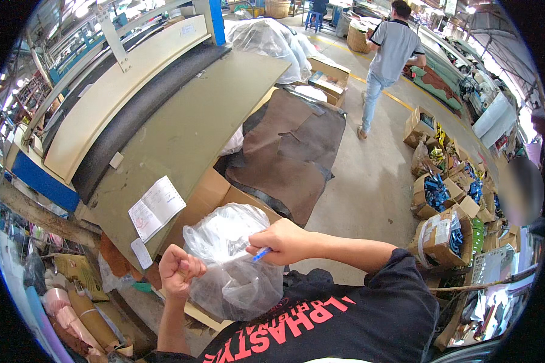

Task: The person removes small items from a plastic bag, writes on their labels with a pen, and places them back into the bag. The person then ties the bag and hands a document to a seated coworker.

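Observation:
A clear plastic bag (236,290) sits in an open cardboard box (207,196) in front of my body. Its upper edge is drawn taut between my two fists. My left hand (179,271) is closed on the bag's left side. My right hand (283,242) is closed at the bag's right side, and a blue pen (261,253) sticks out of that fist. White contents show dimly through the plastic; I cannot make out what they are.
A machine table (163,130) stands at the left, bearing a paper sheet (157,209) and a small white card (141,253). Brown leather pieces (284,151) lie beyond the box. Filled cartons (445,239) line the right. A person (395,57) is on the walkway.

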{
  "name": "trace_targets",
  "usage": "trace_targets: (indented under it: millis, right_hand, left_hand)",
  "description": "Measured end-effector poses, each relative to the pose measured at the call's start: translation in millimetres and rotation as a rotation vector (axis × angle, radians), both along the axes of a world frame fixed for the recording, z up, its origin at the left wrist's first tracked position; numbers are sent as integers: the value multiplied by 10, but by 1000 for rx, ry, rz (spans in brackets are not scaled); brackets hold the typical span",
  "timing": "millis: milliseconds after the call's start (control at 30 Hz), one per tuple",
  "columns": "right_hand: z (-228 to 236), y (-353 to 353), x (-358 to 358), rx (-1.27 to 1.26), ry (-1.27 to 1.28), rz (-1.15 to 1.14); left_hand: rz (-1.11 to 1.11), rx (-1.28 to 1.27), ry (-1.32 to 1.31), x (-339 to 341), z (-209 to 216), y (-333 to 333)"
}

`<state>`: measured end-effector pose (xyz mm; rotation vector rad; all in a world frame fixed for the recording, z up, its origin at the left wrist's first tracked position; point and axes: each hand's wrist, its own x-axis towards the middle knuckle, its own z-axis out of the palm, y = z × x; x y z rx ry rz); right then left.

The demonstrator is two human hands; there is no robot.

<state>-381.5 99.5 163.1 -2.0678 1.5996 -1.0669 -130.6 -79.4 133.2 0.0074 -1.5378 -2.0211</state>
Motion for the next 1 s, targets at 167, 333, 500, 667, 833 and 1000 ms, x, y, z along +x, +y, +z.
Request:
trace_targets:
  millis: [167, 333, 500, 667, 833, 1000]
  right_hand:
    - [-51, 11, 17, 10, -26, -20]
    - [300, -34, 213, -10, 20, 48]
    - [438, -165, 584, -83, -21, 93]
    - [210, -259, 789, -3, -566, 63]
    - [7, -334, 816, 262, -475, -117]
    - [-68, -507, 941, 177, -705, -286]
  left_hand:
    - [140, 10, -52, 30, -65, 124]
    - [406, -678, -566, 30, 428, 521]
    - [361, -818, -554, -30, 625, 704]
    - [588, -225, -384, 4, 475, 666]
    - [741, 24, -219, -97, 478, 738]
    - [776, -174, -241, -256, 511, 968]
